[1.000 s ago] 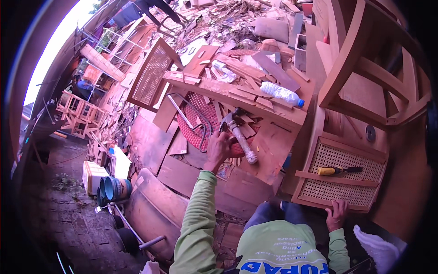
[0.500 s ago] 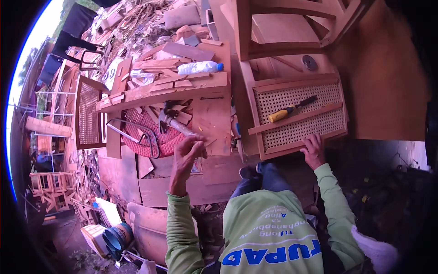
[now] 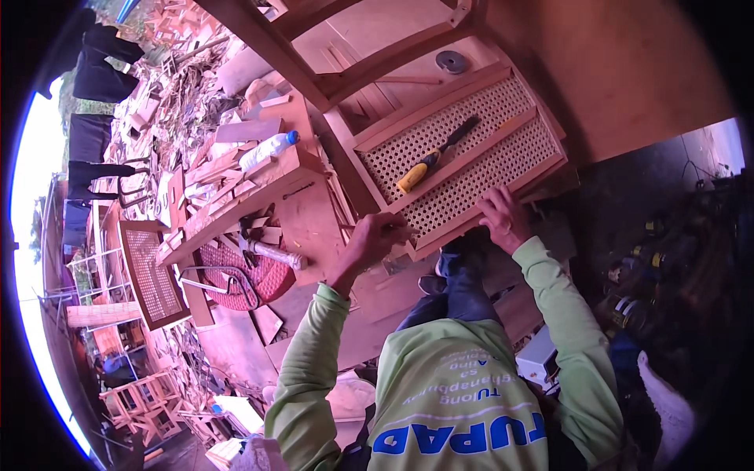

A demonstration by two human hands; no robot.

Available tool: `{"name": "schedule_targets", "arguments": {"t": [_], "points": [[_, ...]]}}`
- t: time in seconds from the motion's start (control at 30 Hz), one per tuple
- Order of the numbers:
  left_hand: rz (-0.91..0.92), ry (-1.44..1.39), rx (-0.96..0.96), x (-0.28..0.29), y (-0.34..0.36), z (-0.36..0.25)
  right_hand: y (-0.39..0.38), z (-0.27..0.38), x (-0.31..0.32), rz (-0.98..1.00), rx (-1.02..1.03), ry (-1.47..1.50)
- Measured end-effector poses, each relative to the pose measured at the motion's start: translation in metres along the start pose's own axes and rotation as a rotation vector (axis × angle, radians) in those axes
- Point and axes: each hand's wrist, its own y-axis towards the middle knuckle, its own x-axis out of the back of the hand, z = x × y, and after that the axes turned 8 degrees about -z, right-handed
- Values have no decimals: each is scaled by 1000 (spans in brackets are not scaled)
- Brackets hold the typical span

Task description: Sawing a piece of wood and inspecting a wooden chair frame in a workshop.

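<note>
A wooden frame with woven cane (image 3: 393, 166) lies in front of me, attached to or resting against a wooden chair frame (image 3: 314, 74). My right hand (image 3: 504, 220) grips its near rail, fingers bent over the edge. At the near left corner is my left hand (image 3: 375, 242), its fingers curled together; whatever they hold, if anything, is too small to make out. A wooden strip (image 3: 471, 163) crosses the cane. Beside that strip lies a chisel (image 3: 420, 171) with a yellow handle and dark blade, touched by neither hand.
Left of the frame are a hammer (image 3: 271, 253), a hacksaw (image 3: 228, 286) and a red woven mat (image 3: 275, 289). A water bottle (image 3: 269, 151) lies among wood offcuts on a thick plank (image 3: 236, 208). A round metal disc (image 3: 452, 62) sits beyond the cane. Another cane panel (image 3: 145, 271) stands far left.
My left hand has moved right, from near the hammer to the cane frame's corner. My right hand stays on the near rail. The view has turned, so the scene looks rotated.
</note>
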Motion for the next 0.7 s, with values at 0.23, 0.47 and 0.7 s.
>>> {"name": "schedule_targets", "arguments": {"t": [0.23,0.47,0.7], "points": [[-194,217,-102,6,24,-13,-3,0,-9,-40,3,6],[-148,495,-295,4,13,-20,-8,-3,-7,19,-18,-31],[176,548,-182,9,31,-34,-7,-5,-8,-15,1,3]]}}
